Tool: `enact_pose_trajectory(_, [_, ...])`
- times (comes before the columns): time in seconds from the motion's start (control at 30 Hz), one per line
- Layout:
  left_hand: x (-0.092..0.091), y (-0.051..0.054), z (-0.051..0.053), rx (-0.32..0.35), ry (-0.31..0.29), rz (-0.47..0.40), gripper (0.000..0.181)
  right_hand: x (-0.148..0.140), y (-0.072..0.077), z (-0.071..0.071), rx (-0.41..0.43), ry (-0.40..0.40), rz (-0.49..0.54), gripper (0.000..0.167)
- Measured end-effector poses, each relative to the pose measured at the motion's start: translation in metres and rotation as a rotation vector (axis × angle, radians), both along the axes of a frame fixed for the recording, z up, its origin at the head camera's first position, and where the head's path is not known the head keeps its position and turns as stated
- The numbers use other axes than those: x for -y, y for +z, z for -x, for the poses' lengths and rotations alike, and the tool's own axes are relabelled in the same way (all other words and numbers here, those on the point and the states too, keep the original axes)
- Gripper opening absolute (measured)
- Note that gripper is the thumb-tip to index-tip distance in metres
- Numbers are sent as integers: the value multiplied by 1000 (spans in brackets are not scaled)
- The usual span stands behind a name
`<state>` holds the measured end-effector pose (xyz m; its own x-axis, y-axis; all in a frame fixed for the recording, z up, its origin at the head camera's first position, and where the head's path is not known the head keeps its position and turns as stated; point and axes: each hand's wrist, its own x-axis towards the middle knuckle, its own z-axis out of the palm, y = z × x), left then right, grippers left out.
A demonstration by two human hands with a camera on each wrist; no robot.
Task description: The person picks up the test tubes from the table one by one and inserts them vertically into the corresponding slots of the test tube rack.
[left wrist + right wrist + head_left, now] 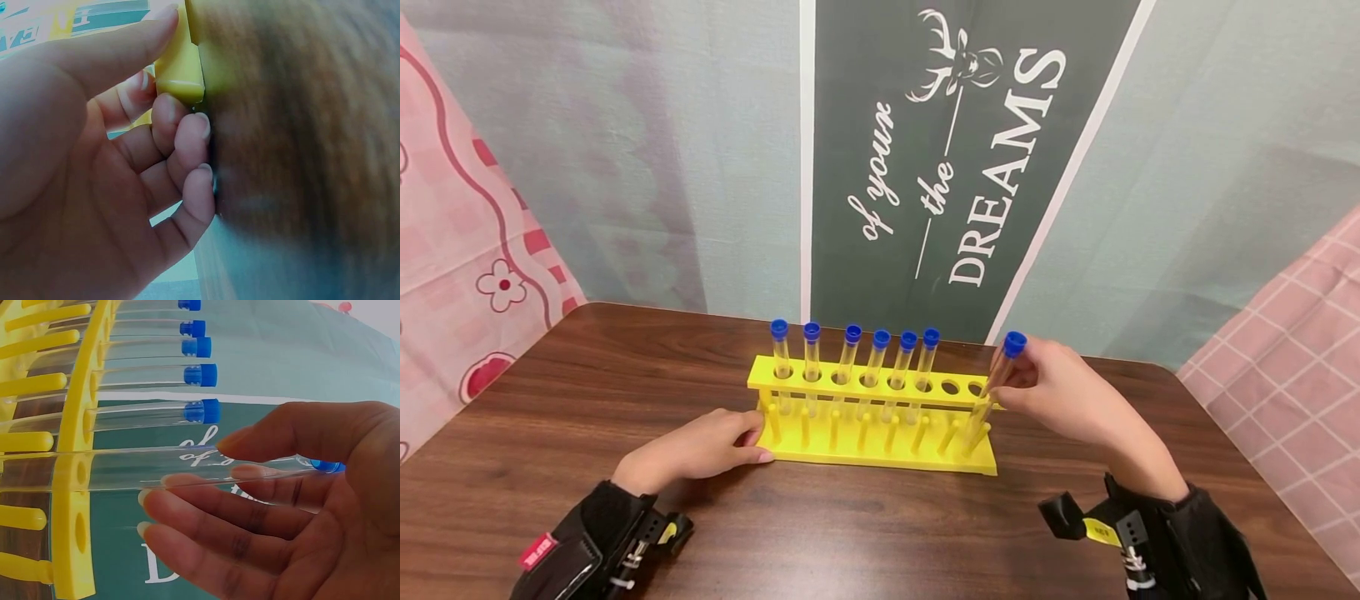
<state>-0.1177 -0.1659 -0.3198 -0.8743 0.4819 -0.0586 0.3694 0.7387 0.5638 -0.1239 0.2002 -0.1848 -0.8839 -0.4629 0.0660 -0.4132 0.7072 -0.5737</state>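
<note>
A yellow test tube rack [880, 460] stands on the table, with several clear, blue-capped test tubes [812, 354] upright in its holes from the left end on. At the rack's left end my left hand [715, 442] grips the base; in the left wrist view the thumb and fingers pinch its yellow corner [180, 81]. My right hand [1071, 392] holds another blue-capped test tube [125, 469] between thumb and fingers. This tube leans in front of the rack's right end, cap up. Whether its lower tip touches anything is hard to tell.
Two holes [950, 387] near the rack's right end hold no tube. Upright yellow pegs [863, 433] line the rack's front. Behind the brown wooden table [880, 533] hangs a grey-green printed cloth [880, 275], with pink cloths at both sides.
</note>
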Motion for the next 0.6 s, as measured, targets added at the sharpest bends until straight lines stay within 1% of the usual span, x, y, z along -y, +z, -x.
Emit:
enact_pose_trajectory(0.23, [-1,1,0,4,5,3,33,3,9,5,-21,13,-9,13])
enact_pose_trajectory(0.4, [-1,1,0,9,5,-3,33,5,16,8,-16,23,-8,15])
enact_pose_trajectory(0.6, [-1,1,0,28,9,-8,33,9,24,10,-17,27,-5,12])
